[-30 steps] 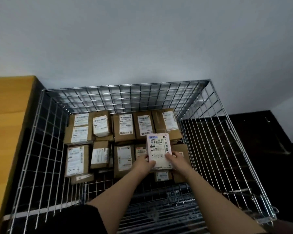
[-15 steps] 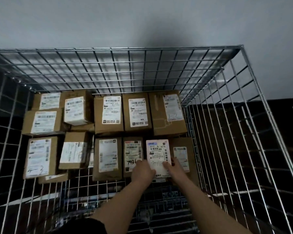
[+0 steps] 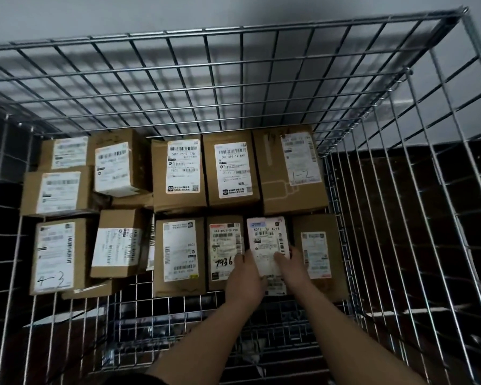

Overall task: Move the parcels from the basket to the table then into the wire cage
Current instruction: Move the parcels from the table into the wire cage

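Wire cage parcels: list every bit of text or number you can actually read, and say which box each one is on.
"4-2": handwritten, label of the near-left box.
"1-2": handwritten, label of the far-right box.
"7936": handwritten, box left of the held one.
"507 PB02 T70": far-row box.
"502-602-12 B10": box beside it, roughly.
"501E... A218": white parcel in both hands, middle blurred.
All other print: too small or blurred.
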### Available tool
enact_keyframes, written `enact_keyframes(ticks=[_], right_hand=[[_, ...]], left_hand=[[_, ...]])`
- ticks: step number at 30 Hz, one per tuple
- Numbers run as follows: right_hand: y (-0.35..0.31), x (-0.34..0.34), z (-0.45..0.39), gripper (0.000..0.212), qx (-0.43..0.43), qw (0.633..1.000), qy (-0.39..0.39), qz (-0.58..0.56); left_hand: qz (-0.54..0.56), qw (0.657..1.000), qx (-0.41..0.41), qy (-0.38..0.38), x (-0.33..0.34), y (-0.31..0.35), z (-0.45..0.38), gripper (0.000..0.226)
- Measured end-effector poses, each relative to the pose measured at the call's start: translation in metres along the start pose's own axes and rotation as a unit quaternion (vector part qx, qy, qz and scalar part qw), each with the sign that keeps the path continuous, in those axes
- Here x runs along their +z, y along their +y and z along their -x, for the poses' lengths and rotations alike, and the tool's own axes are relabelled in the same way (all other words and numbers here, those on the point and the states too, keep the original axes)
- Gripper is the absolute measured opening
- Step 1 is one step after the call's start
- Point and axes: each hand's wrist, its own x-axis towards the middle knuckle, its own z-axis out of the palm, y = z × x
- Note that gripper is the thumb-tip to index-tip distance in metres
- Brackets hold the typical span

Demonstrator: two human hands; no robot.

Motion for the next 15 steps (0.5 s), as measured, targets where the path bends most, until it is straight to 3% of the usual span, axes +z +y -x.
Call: enact_keyframes(ticks=[4, 9, 12, 15], right_hand=[[0.004, 0.006, -0.003, 0.045, 0.004, 1.0, 0.012, -0.007], [-0.015, 0.004, 0.017, 0.056, 0.013, 0.991, 0.042, 0.127], [-0.037, -0.009, 0.047, 0.057, -0.008, 0.949, 0.089, 0.303], [-0.069, -0.019, 0.083, 0.047, -0.074, 0.914, 0.121, 0.381]], left_hand=[[-0.003, 1.0, 0.017, 0.017, 0.001, -0.003, 0.001, 0.066], [-0.021, 0.999, 0.02, 0.032, -0.018, -0.002, 0.011, 0.06], [-0.035, 0.998, 0.012, 0.044, -0.043, -0.002, 0.026, 0.047], [-0.064, 0.997, -0.011, 0.048, -0.086, 0.0, 0.053, 0.038]])
